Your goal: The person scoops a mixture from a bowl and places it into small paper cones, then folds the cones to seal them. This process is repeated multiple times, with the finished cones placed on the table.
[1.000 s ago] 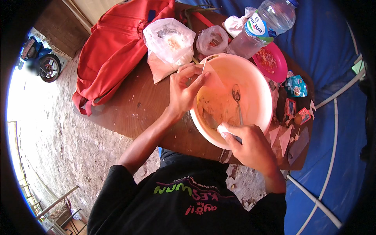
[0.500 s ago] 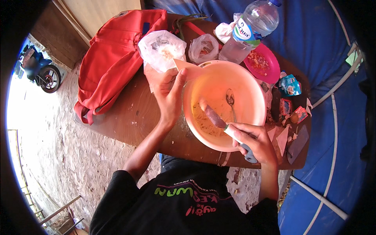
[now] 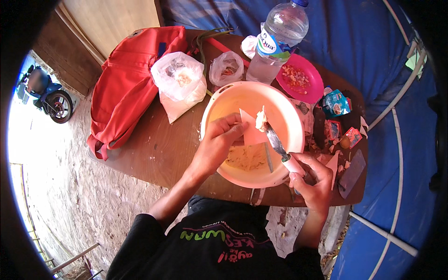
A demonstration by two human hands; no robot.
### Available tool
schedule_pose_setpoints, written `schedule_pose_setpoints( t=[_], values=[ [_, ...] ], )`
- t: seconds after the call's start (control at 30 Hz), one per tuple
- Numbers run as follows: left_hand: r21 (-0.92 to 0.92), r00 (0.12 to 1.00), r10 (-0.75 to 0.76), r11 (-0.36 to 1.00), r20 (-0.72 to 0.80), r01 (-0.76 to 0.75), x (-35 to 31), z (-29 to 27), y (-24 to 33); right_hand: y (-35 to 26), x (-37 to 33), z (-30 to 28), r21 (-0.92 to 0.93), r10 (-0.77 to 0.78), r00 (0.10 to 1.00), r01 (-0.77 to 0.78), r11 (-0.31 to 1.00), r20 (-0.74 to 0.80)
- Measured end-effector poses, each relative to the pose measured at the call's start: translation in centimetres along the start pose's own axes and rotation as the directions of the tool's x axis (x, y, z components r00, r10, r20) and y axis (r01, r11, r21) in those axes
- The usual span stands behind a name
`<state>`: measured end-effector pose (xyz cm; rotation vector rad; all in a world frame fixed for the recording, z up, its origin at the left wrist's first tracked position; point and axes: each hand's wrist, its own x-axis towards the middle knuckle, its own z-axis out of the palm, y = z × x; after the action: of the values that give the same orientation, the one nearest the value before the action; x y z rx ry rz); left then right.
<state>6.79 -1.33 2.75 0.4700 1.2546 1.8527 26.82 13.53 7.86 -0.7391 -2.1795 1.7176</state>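
My left hand (image 3: 223, 137) pinches a thin, pale, flat square sheet (image 3: 252, 135) by its left edge, over the pale basin (image 3: 288, 100). In my right hand (image 3: 313, 183) is a knife (image 3: 276, 142), its light handle gripped and its blade pointing up and away. A lump of pale, sticky paste (image 3: 261, 120) sits on the blade tip, right at the sheet's upper right edge. Below, a yellowish-brown mixture (image 3: 247, 159) coats the basin's bottom. A spoon (image 3: 269, 158) lies in the basin, its upper part hidden behind the sheet.
Behind the basin stand a bag of white powder (image 3: 179, 88), a small plastic bag (image 3: 227, 69), a large water bottle (image 3: 277, 39) and a pink plate (image 3: 301, 79) of chopped bits. A red backpack (image 3: 135, 77) lies left; small packets (image 3: 336, 103) and scraps lie right on the brown table (image 3: 154, 149).
My left hand has brought the sheet down and right over the basin. The knife tip has risen from the basin to the sheet with a paste lump on it. The view has shifted slightly.
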Motion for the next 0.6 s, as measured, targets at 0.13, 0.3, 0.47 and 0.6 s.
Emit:
schedule_pose_setpoints(
  t=[0.13, 0.3, 0.47, 0.6],
  values=[
    [0.012, 0.999, -0.034, 0.999, 0.023, 0.033, -0.35, 0.47, -0.52, 0.37, 0.05, 0.24, -0.182, -0.189, 0.979, 0.173, 0.968, -0.076],
    [0.046, 0.999, -0.047, 0.998, 0.027, 0.046, -0.49, 0.74, -0.41, 0.35, 0.05, 0.27, -0.331, -0.323, 0.945, 0.29, 0.898, -0.048],
    [0.017, 0.999, -0.035, 0.999, 0.039, 0.034, -0.73, 1.11, -0.21, 0.47, -0.21, 0.77, -0.342, -0.336, 0.94, 0.296, 0.892, -0.061],
    [-0.01, 0.997, -0.071, 0.997, 0.034, 0.071, -0.73, 0.87, -0.19, 0.62, -0.36, 0.99, -0.372, -0.346, 0.937, 0.305, 0.877, -0.046]
  ],
)
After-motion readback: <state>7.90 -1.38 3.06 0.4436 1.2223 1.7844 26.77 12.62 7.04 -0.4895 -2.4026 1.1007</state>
